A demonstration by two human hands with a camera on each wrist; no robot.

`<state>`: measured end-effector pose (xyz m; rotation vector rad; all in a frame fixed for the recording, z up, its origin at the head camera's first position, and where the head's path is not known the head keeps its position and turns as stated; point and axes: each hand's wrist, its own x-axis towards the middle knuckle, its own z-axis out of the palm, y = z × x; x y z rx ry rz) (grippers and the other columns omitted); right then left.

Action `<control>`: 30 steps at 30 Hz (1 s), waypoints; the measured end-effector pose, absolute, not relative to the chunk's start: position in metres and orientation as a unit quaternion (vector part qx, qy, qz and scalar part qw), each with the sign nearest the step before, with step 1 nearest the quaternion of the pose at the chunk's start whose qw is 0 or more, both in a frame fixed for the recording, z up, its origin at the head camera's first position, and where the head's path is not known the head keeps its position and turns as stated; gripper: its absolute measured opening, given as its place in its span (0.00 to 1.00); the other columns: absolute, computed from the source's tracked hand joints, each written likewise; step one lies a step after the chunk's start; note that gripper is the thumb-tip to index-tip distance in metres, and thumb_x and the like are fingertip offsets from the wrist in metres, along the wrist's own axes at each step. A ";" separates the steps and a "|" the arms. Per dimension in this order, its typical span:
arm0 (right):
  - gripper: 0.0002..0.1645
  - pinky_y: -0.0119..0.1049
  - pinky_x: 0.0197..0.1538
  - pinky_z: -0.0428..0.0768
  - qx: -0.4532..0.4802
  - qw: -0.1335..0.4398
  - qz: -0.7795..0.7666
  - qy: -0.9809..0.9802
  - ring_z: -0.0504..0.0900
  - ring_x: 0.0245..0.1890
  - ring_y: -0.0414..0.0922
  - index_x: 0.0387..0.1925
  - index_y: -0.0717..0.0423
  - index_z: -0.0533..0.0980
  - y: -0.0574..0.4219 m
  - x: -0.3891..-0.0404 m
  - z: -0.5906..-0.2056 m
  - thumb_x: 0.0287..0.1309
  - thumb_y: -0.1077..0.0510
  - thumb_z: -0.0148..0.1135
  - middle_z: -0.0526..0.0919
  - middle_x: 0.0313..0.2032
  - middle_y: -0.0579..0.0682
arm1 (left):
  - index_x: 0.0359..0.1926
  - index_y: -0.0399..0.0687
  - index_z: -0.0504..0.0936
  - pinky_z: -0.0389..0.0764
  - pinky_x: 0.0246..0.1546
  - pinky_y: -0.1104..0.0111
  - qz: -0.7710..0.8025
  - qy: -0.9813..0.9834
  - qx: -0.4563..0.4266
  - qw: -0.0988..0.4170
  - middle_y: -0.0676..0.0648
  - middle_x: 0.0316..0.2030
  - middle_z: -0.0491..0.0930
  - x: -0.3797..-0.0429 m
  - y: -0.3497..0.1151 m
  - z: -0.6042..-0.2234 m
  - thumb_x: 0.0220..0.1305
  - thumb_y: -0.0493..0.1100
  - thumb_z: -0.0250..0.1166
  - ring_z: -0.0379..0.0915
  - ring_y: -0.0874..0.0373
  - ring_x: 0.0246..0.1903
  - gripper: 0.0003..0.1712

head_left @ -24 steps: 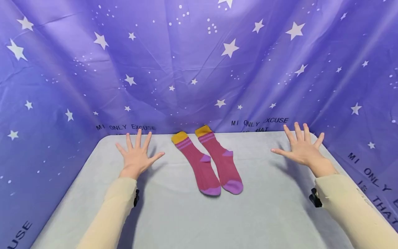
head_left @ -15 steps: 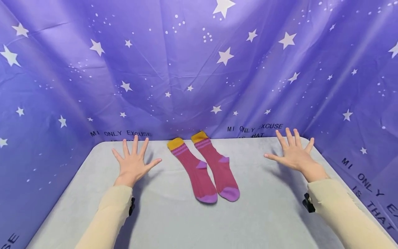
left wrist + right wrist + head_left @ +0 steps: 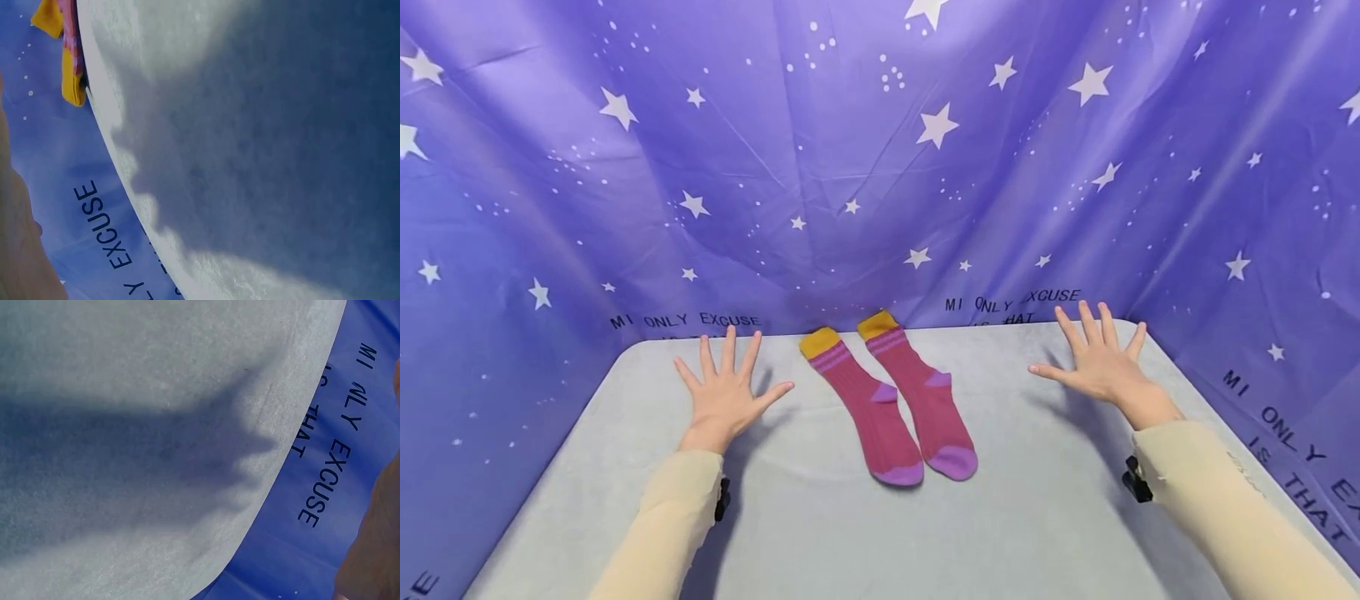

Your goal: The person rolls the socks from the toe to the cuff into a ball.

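Note:
Two dark pink socks lie side by side on the pale table, with yellow cuffs, purple stripes, heels and toes. The left sock [image 3: 872,417] and the right sock [image 3: 928,392] both have their cuffs at the table's far edge and toes toward me. To the left of them, my left hand [image 3: 722,400] hovers above the table with fingers spread, holding nothing. My right hand [image 3: 1101,362] is likewise spread in the air on the right side, apart from the socks. In the left wrist view, a yellow cuff [image 3: 73,84] shows at the top left.
The grey-white table [image 3: 850,542] has rounded far corners. A purple curtain [image 3: 820,167] with white stars and black lettering hangs behind it and along both sides. Shadows of the hands fall on the tabletop. Dark wrist-worn devices [image 3: 1137,479] show below the sleeves.
The head view has shifted slightly, moving the whole scene a little left and down. My right hand has drifted slightly inward. Both hands stay spread, and the socks lie as before.

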<state>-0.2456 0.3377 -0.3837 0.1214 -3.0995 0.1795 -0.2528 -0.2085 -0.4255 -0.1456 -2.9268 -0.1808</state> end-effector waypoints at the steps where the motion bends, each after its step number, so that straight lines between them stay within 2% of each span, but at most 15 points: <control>1: 0.68 0.81 0.59 0.17 0.041 0.020 0.058 -0.997 0.23 0.76 0.68 0.79 0.47 0.34 0.337 -0.247 -0.383 0.53 0.16 0.49 0.27 0.77 0.66 | 0.79 0.69 0.36 0.20 0.62 0.24 -0.062 -0.991 -0.048 0.104 0.40 0.80 0.33 -0.253 -0.209 -0.426 0.55 0.85 0.46 0.22 0.27 0.76 0.59; 4: 0.68 0.81 0.60 0.20 0.045 0.023 0.056 -0.997 0.26 0.76 0.68 0.80 0.46 0.34 0.333 -0.249 -0.382 0.53 0.16 0.49 0.28 0.78 0.65 | 0.79 0.70 0.36 0.18 0.62 0.25 -0.067 -0.991 -0.046 0.105 0.40 0.80 0.34 -0.253 -0.208 -0.425 0.55 0.85 0.47 0.22 0.28 0.76 0.59; 12: 0.68 0.80 0.62 0.21 0.052 0.018 0.061 -0.997 0.30 0.77 0.68 0.80 0.47 0.35 0.327 -0.250 -0.382 0.53 0.17 0.50 0.34 0.78 0.67 | 0.79 0.69 0.36 0.21 0.63 0.25 -0.071 -0.991 -0.056 0.100 0.40 0.80 0.34 -0.253 -0.201 -0.425 0.56 0.84 0.47 0.23 0.27 0.76 0.58; 24: 0.66 0.79 0.64 0.23 0.068 0.023 0.065 -0.995 0.33 0.78 0.65 0.80 0.45 0.34 0.327 -0.255 -0.370 0.55 0.18 0.51 0.31 0.78 0.64 | 0.79 0.69 0.35 0.24 0.66 0.27 -0.078 -0.990 -0.071 0.093 0.42 0.80 0.34 -0.255 -0.175 -0.411 0.57 0.83 0.48 0.24 0.29 0.76 0.58; 30: 0.64 0.79 0.66 0.28 0.088 0.032 0.071 -0.993 0.38 0.78 0.64 0.80 0.46 0.37 0.319 -0.257 -0.374 0.56 0.20 0.51 0.36 0.79 0.63 | 0.79 0.68 0.35 0.27 0.67 0.27 -0.074 -0.991 -0.075 0.088 0.42 0.80 0.36 -0.249 -0.168 -0.413 0.57 0.83 0.47 0.26 0.28 0.76 0.58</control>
